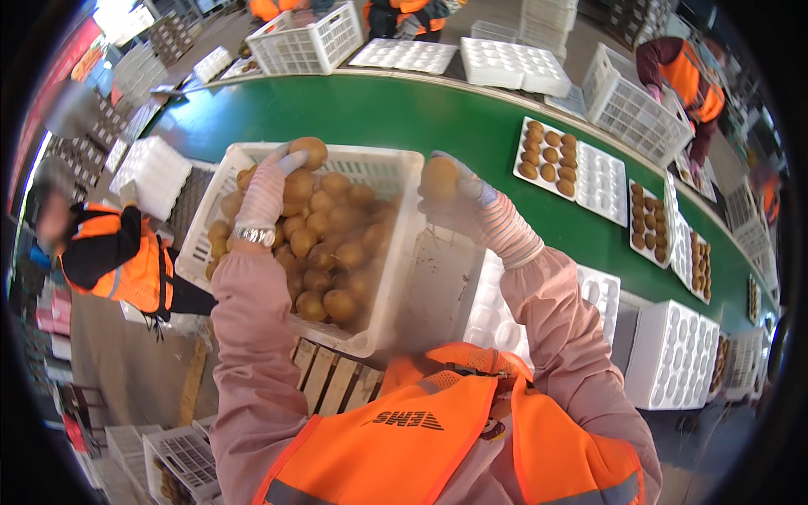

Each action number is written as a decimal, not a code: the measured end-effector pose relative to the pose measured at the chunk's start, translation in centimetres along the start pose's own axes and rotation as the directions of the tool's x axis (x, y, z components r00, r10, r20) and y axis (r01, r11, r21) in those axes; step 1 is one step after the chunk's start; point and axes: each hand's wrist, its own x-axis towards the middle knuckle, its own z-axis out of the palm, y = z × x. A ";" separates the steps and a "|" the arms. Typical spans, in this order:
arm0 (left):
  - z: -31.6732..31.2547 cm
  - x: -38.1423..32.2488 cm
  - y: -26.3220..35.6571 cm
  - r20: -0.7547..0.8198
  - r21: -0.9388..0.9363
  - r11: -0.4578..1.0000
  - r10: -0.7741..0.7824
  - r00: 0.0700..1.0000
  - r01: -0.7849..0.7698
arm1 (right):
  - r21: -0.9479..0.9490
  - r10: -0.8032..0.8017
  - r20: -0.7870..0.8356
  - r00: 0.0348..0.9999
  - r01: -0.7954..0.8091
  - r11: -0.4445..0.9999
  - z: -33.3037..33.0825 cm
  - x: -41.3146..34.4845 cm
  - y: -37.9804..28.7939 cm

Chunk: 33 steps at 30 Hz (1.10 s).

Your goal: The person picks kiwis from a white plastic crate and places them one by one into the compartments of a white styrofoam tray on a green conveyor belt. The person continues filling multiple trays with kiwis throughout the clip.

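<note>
A kiwifruit (308,153) is gripped in the gloved fingers of my left hand (264,192), over the back left part of a white plastic crate (413,183). Many loose kiwifruit (319,255) fill much of this crate. Beyond its right wall, my right hand (489,205), also in a striped knit glove, holds another kiwifruit (440,178) upright at the near edge of the green conveyor belt (379,107). Below my right forearm lies a white moulded tray (495,309), partly covered by the sleeve.
Part-filled trays (549,158) sit on the belt at right. Stacked white trays (672,356) stand at lower right, more (151,173) at left. A person in an orange vest (136,265) works at left; another (688,79) reaches by a crate (634,104) across the belt.
</note>
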 end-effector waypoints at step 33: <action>26.1 -3.9 -21.7 0.404 0.322 0.727 -0.684 0.607 0.606 | 0.213 0.266 -0.833 0.486 -0.162 0.964 -14.2 -26.2 13.5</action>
